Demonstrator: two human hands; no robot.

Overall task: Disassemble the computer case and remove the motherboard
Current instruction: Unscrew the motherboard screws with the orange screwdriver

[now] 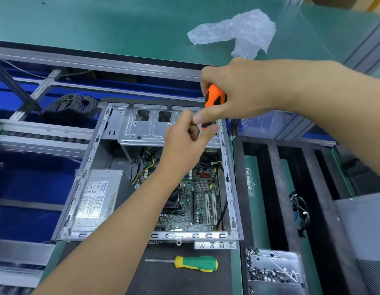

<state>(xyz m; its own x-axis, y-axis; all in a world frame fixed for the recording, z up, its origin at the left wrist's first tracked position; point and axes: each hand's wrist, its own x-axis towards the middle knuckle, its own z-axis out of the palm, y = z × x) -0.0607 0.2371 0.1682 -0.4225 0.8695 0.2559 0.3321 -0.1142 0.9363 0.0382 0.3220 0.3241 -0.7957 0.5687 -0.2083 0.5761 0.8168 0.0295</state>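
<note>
Head view looks down on an open computer case lying on its side on a dark mat, its long axis running from the near edge of the bench toward the far one, drive cage at the far end. The right hand is curled tight round the orange-and-black handle of a screwdriver, held upright over the far right corner of the case; the shaft and tip are hidden behind the fingers, so where the tip sits cannot be made out. The left hand reaches up from the near side, fingers loosely curled, its fingertips meeting the right thumb just beside the lower end of the handle; whether it pinches the screwdriver or only touches it I cannot tell.

Inside the case the green motherboard lies flat against the floor along the right wall, partly covered by the left forearm. A grey power supply fills the near left corner, its label facing up.

On the mat by the near edge lies a green-and-yellow screwdriver, tip pointing left. To the right, a clear tray of small dark screws sits beside a black foam rack holding a bundle of cables. A crumpled plastic bag rests on the green table beyond.
</note>
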